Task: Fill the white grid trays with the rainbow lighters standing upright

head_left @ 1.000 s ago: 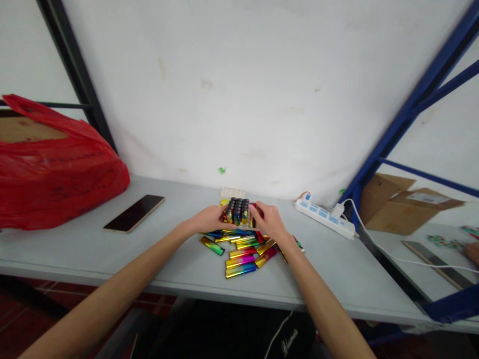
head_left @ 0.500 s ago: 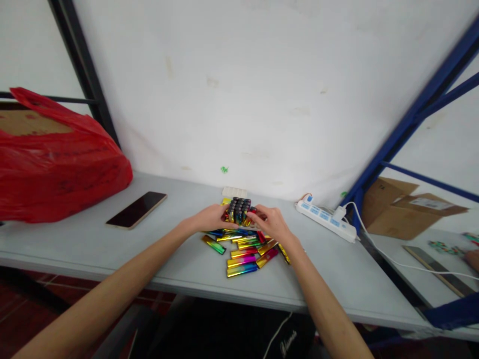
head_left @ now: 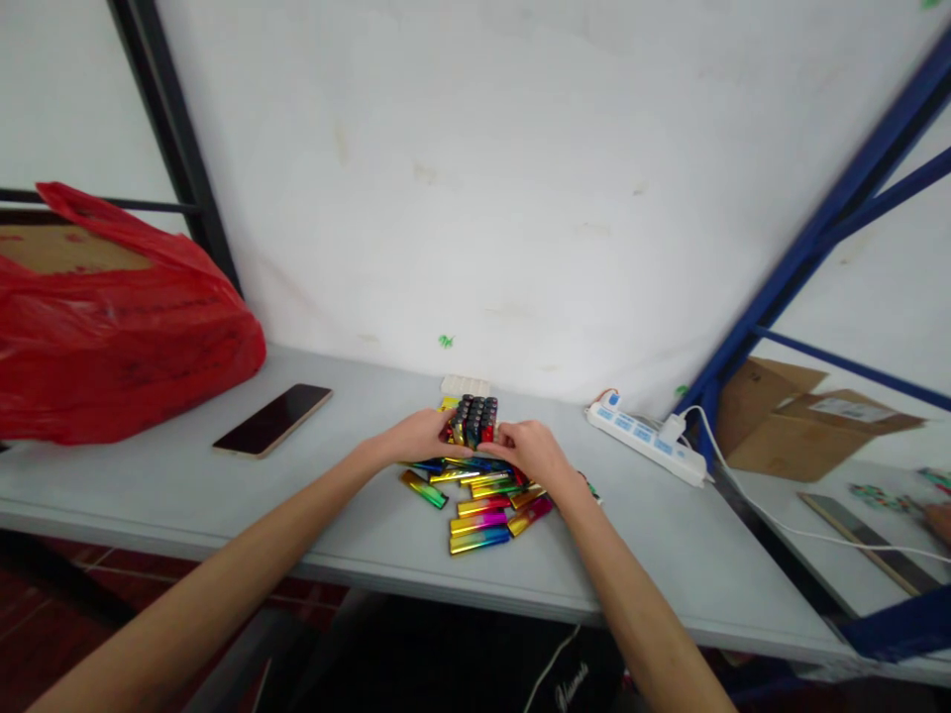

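Observation:
Several upright lighters with black tops form a tight block (head_left: 475, 418) near the middle of the grey table. My left hand (head_left: 425, 436) grips the block's left side, fingers behind and thumb in front. At the block's right side my right hand (head_left: 529, 452) is closed against it, thumb at the lower front. Loose shiny lighters (head_left: 479, 520) in gold, pink, green and blue lie flat below the hands, some partly hidden by my right hand and wrist. Just behind the block lies a white slotted tray (head_left: 465, 384).
A phone (head_left: 274, 420) and a red plastic bag (head_left: 126, 337) are at the left. To the right lie a white power strip (head_left: 646, 441) with a cable, a blue metal frame (head_left: 824, 233) and an open cardboard box (head_left: 794, 421). Part of another person's hand shows at the right edge.
My right hand has shifted slightly left and lower against the block, its thumb now nearer the base. The block's lighters stand in straighter rows. My left hand has barely moved.

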A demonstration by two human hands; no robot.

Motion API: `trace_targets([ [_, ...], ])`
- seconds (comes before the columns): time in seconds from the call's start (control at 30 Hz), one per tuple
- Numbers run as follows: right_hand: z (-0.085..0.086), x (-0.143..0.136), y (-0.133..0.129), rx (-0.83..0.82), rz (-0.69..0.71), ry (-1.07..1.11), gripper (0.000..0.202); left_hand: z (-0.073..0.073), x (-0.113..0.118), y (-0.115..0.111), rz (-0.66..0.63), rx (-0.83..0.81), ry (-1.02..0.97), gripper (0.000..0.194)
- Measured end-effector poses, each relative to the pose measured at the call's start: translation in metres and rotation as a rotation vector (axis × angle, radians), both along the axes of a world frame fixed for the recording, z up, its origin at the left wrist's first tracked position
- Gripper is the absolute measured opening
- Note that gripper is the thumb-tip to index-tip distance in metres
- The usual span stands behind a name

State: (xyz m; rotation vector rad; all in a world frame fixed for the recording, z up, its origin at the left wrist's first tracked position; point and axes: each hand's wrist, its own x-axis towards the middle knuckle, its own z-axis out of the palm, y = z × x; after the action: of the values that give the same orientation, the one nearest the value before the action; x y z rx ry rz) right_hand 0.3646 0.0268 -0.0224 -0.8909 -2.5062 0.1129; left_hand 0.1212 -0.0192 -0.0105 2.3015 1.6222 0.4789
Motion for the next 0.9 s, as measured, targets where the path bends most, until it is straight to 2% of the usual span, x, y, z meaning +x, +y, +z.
trace_targets([
  [0.1, 0.004, 0.007, 0.002, -0.012, -0.026, 0.017, 0.053, 0.000, 0.001, 0.000, -0.001, -0.004, -0.014, 0.064],
  [0.2, 0.007, 0.020, 0.009, 0.019, -0.136, 0.105, 0.055, 0.000, 0.002, 0.000, -0.010, -0.007, -0.042, 0.066],
  [0.27, 0.005, 0.028, 0.017, 0.020, -0.208, 0.132, 0.048, 0.000, 0.002, 0.000, -0.010, -0.017, -0.048, 0.068],
  [0.33, -0.001, 0.035, 0.025, -0.016, -0.230, 0.109, 0.033, 0.000, 0.002, 0.000, 0.000, -0.021, -0.044, 0.069],
  [0.4, -0.010, 0.038, 0.031, -0.066, -0.194, 0.050, 0.026, 0.001, 0.002, 0.000, 0.008, -0.019, -0.039, 0.068],
  [0.57, -0.022, 0.037, 0.035, -0.156, -0.076, -0.086, 0.032, 0.002, 0.002, -0.001, 0.009, -0.010, -0.031, 0.068],
  [0.77, -0.014, 0.037, 0.035, -0.211, -0.059, -0.128, 0.024, 0.001, 0.001, -0.001, -0.005, 0.000, -0.022, 0.066],
  [0.9, -0.006, 0.045, 0.031, -0.339, -0.046, -0.108, 0.039, -0.002, 0.000, 0.003, 0.018, -0.013, 0.001, 0.067],
])
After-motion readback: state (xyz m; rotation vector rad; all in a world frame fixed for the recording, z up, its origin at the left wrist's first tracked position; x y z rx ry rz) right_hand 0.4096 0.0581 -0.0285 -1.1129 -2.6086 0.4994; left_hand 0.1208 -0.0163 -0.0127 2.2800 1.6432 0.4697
